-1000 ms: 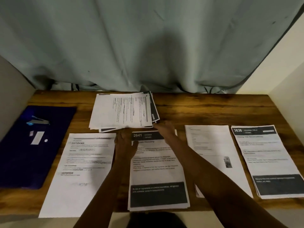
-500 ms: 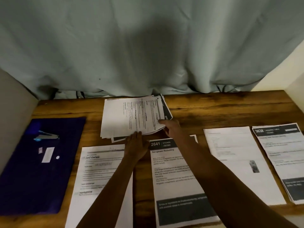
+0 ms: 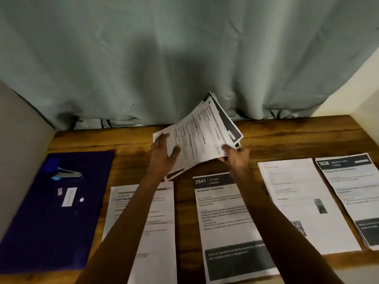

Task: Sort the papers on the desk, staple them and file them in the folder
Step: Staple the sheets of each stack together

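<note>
A loose stack of printed white papers (image 3: 201, 138) is tilted up over the back of a brown wooden desk (image 3: 287, 138). The right hand (image 3: 235, 158) pinches its near corner, thumb on top. The left hand (image 3: 164, 154) rests spread on its left edge, fingers nearly straight. A flat dark blue folder (image 3: 41, 232) lies far left, carrying a blue and silver stapler (image 3: 67, 174).

A pale grey-green fabric curtain (image 3: 143, 58) hangs in soft folds across the back, its hem bunched along the far edge of a brown wooden plank desk (image 3: 287, 138). A flat grey wall (image 3: 18, 140) stands left, a cream wall (image 3: 348, 95) right. Light is dim; a broad soft shadow (image 3: 184, 68) lies on the curtain.
</note>
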Action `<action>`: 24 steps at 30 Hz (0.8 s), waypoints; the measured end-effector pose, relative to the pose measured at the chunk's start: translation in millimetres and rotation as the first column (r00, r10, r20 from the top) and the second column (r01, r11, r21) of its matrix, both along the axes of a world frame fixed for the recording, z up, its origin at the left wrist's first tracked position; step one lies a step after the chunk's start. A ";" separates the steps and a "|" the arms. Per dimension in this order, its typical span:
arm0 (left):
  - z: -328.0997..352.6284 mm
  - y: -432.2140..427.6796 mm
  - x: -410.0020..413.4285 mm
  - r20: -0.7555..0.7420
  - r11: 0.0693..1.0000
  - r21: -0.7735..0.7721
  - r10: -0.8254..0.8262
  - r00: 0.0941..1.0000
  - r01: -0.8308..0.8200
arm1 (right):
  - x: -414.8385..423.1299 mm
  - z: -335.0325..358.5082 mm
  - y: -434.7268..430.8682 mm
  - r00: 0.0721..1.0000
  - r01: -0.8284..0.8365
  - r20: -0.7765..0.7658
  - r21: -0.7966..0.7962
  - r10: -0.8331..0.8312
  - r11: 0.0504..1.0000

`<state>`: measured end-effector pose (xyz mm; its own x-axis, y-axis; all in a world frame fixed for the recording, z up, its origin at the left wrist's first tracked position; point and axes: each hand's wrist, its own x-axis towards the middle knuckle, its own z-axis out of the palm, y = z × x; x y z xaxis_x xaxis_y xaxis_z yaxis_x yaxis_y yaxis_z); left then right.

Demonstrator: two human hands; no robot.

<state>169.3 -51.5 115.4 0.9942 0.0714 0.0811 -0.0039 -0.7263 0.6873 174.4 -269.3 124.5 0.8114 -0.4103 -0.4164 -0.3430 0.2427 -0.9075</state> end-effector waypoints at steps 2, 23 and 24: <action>23.2 7.1 9.7 0.002 1.000 -0.015 0.017 1.000 -0.017 | -9.3 14.9 -16.0 0.998 -0.002 0.058 -0.039 0.004 0.999; 10.8 66.4 -38.5 -0.407 0.608 -0.713 0.045 0.912 -0.348 | -19.9 2.8 23.3 0.807 -0.585 -0.145 -0.062 0.573 0.809; 4.8 66.9 -40.2 -0.420 0.587 -0.717 0.067 0.905 -0.376 | -25.5 -9.1 29.7 0.794 -0.606 -0.185 -0.152 0.579 0.781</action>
<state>129.1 15.4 120.2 0.8891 0.1736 -0.4235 0.4060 0.1280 0.9049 149.0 -239.6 115.4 0.8687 0.0526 -0.4925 -0.4709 -0.2203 -0.8542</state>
